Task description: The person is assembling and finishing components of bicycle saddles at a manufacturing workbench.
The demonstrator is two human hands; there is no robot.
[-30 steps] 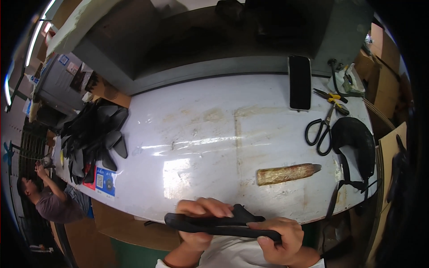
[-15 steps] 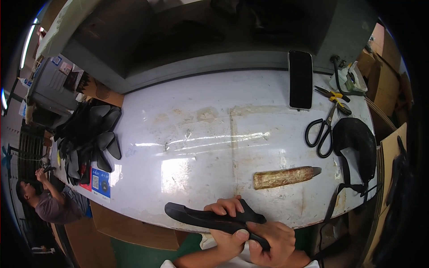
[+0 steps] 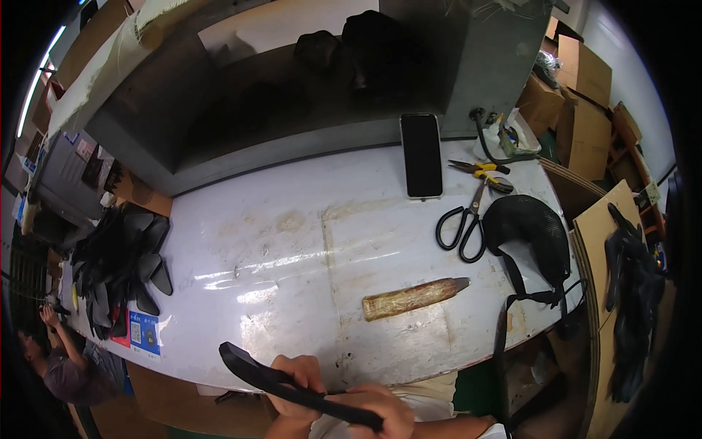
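Observation:
A long, curved, smooth black piece (image 3: 257,374) slants across the front edge of the worktable, seen nearly edge-on, its far tip pointing up and left. My left hand (image 3: 298,380) is closed around its middle, fingers over the top. Closed on the lower right end is my right hand (image 3: 379,407), just beside the left one; part of its fingers is hidden. A tool with a tape-wrapped, brownish-gold handle (image 3: 409,298) and a short dark tip lies on the table beyond my right hand.
Black curved pieces (image 3: 121,263) are piled at left beside a blue printed card (image 3: 145,333). At right are scissors (image 3: 468,223), yellow-handled pliers (image 3: 482,168), a phone (image 3: 422,157) and a black mesh pouch with straps (image 3: 530,234). A grey cabinet (image 3: 292,157) backs the table; another person (image 3: 77,373) sits far left.
My view has swung right, so the table things appear farther left. Both hands still grip the black piece, which has turned from showing its broad face to nearly edge-on.

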